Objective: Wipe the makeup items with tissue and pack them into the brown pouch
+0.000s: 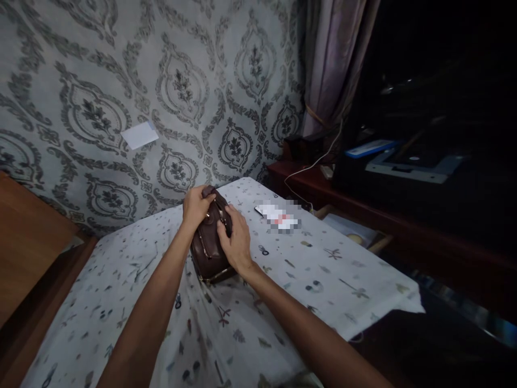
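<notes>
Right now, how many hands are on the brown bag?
2. The left hand grips the far top end of the brown bag; the right hand lies over its right side.

left hand [196, 205] bare, no ring, no watch | right hand [235, 241] bare too | both forearms uncovered, no sleeves in view, no gloves
</notes>
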Available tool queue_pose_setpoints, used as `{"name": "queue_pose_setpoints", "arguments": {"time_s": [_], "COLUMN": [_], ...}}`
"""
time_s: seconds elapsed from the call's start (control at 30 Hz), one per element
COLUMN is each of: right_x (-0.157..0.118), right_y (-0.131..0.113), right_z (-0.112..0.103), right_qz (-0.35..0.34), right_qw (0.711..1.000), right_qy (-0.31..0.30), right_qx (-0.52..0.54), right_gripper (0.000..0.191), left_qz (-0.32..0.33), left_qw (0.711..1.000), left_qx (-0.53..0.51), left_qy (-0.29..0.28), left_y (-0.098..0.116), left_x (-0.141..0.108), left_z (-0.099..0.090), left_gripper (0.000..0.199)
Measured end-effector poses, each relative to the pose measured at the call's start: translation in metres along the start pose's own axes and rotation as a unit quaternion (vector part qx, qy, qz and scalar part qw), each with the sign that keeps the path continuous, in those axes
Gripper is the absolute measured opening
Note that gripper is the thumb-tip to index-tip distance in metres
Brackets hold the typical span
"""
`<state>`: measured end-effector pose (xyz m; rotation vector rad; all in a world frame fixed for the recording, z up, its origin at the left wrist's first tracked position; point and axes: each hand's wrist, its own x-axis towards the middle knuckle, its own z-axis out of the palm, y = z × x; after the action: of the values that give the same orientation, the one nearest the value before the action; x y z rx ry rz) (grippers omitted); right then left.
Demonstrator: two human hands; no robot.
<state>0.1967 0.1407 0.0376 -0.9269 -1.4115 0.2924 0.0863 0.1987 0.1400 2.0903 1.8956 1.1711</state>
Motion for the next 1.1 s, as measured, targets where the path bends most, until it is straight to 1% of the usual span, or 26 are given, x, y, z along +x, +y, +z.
{"name": "queue_pose_setpoints", "arguments": {"time_s": [0.1,0.2,0.37,0.47,0.73,0.93,1.1], "right_x": [0.000,0.001,0.002,0.002,0.002,0.002,0.002], "right_y": [0.000,0.000,-0.002,-0.002,0.000,0.000,0.000], "right_z": [0.000,0.001,-0.001,-0.002,-0.002,-0.002,-0.002], "right_qz": [0.002,0.003,0.010,0.012,0.012,0.008,0.010], "right_qw": [1.000,1.000,1.000,1.000,0.999,0.999,0.999], "right_qy": [-0.002,-0.007,-0.017,-0.027,-0.038,-0.048,-0.044], "right_qx": [-0.004,-0.003,0.004,0.002,-0.005,-0.008,-0.010], "right_gripper": [0.040,0.041,0.041,0.041,0.042,0.044,0.043], "left_qz": [0.003,0.009,0.023,0.031,0.031,0.039,0.051], "left_qw": [0.998,0.994,0.993,0.992,0.989,0.982,0.980], "left_qx": [-0.063,-0.112,-0.116,-0.121,-0.142,-0.181,-0.187], "left_qy": [0.009,0.002,-0.018,-0.028,-0.018,-0.025,-0.033], "left_y": [-0.002,-0.001,0.005,0.009,0.019,0.021,0.020], "left_x": [-0.003,-0.006,-0.015,-0.022,-0.038,-0.043,-0.047], "left_z": [0.001,-0.001,-0.007,-0.010,-0.015,-0.016,-0.018], "left_gripper": [0.010,0.010,0.015,0.014,0.013,0.010,0.011]}}
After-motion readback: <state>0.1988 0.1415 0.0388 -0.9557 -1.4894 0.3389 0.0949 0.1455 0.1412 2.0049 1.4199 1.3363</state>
